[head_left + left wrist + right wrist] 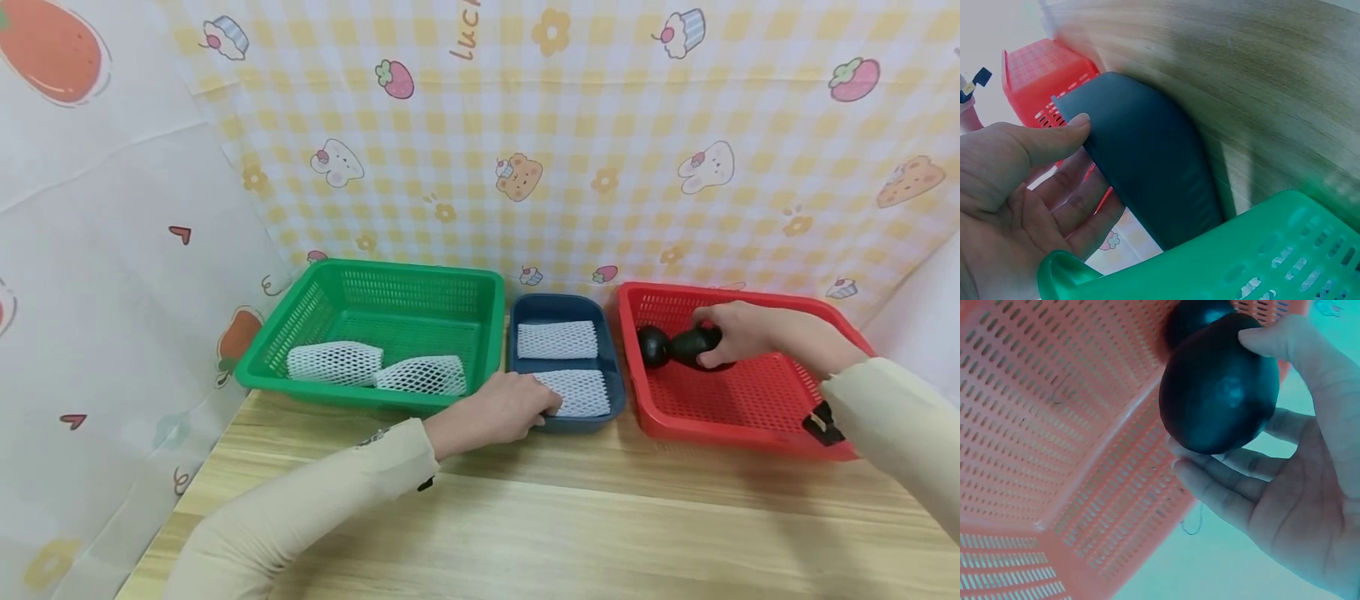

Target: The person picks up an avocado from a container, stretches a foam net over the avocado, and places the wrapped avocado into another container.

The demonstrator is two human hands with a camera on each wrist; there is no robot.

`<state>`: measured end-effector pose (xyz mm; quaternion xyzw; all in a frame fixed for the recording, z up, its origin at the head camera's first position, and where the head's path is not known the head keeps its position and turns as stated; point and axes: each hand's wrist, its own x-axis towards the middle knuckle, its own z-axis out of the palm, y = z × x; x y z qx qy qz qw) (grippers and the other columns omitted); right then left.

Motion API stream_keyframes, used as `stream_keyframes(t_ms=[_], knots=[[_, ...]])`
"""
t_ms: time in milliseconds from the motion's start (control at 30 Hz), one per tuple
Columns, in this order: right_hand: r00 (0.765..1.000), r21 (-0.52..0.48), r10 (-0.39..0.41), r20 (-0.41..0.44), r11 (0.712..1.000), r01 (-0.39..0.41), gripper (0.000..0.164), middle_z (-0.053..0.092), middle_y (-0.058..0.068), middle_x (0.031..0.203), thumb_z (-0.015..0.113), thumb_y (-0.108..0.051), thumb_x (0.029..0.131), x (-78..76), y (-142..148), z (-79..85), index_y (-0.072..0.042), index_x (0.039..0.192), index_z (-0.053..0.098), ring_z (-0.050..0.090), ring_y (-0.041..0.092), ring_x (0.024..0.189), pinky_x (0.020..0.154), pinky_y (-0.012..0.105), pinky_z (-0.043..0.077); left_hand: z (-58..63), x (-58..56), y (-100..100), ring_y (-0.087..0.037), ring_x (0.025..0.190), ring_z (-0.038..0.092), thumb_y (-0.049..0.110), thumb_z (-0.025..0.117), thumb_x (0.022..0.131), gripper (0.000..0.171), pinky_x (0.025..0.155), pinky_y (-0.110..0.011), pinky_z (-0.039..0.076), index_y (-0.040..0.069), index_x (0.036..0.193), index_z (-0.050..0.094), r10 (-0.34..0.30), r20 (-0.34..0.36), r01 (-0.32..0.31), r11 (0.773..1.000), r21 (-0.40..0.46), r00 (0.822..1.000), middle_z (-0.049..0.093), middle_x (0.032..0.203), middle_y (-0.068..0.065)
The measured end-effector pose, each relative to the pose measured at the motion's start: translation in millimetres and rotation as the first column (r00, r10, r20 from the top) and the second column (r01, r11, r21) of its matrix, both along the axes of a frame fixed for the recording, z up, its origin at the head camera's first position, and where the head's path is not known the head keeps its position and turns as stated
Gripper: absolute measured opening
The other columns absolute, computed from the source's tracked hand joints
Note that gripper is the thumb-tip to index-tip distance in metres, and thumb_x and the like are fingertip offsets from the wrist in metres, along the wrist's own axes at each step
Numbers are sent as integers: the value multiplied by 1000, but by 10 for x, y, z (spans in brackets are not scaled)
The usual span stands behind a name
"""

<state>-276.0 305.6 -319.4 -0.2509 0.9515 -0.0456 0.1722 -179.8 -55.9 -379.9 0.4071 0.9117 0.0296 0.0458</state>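
Note:
In the head view, my right hand [738, 333] grips a dark, smooth avocado [1219, 387] over the red basket [720, 429]. Thumb and fingers lie on opposite sides of it. Another dark avocado [653, 346] rests beside it, near the basket's left wall. My left hand [504, 408] is at the front left corner of the dark blue tray [1141, 144], its thumb against the outside of the rim. Its fingers reach behind that rim, tips hidden, at the end of a white foam net sleeve [581, 393]; I cannot tell whether they pinch it. A second foam net sleeve [557, 340] lies behind.
A green basket [375, 271] stands left of the blue tray, holding two white foam nets [335, 363] that look rounded. All three containers stand side by side on a wooden table [570, 533], close to a checked cloth backdrop [480, 117].

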Motion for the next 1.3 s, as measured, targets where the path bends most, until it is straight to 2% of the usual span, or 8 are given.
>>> stream_keyframes(t_ms=[133, 367, 600, 967, 1300], knots=[[999, -47, 8, -35, 999, -10, 55, 56, 6, 87, 82, -28, 83, 91, -7, 65, 7, 119, 59, 51, 20, 74, 63, 36, 43, 2, 0, 2, -9, 70, 52, 19, 71, 97, 14, 55, -25, 43, 22, 86, 63, 0, -1, 0, 1000, -3, 1000, 56, 76, 11], [997, -113, -20, -77, 994, 11, 44, 55, 1, 79, 81, -29, 86, 221, -122, 211, 0, 113, 62, 51, 16, 67, 60, 35, 42, -4, 3, 1, -9, 70, 51, 19, 71, 97, 16, 56, -25, 42, 22, 85, 62, 2, 2, -2, 1000, -3, 1000, 55, 75, 11], [994, -178, 25, -107, 983, -44, 39, 57, -3, 78, 85, -29, 83, 390, -311, 306, -6, 107, 65, 54, 13, 66, 59, 31, 47, -12, 6, -6, -9, 70, 51, 18, 71, 97, 18, 56, -25, 42, 22, 84, 60, -1, 2, 1, 1000, 2, 1000, 54, 75, 11], [979, -188, 103, -175, 973, -136, 56, 64, 1, 98, 91, -36, 73, 673, -635, 387, -7, 115, 67, 58, 18, 83, 64, 31, 54, -20, 0, -4, -10, 70, 51, 18, 71, 97, 13, 56, -25, 43, 21, 87, 63, 2, -2, -2, 1000, 11, 1000, 56, 76, 11], [952, -187, 186, -244, 954, -234, 57, 62, -2, 98, 91, -41, 75, 951, -856, 348, -10, 117, 67, 57, 12, 77, 62, 25, 52, -21, 6, -1, -9, 71, 52, 17, 72, 97, 9, 56, -24, 44, 21, 90, 67, 1, -6, 0, 1000, 16, 1000, 57, 77, 10]])
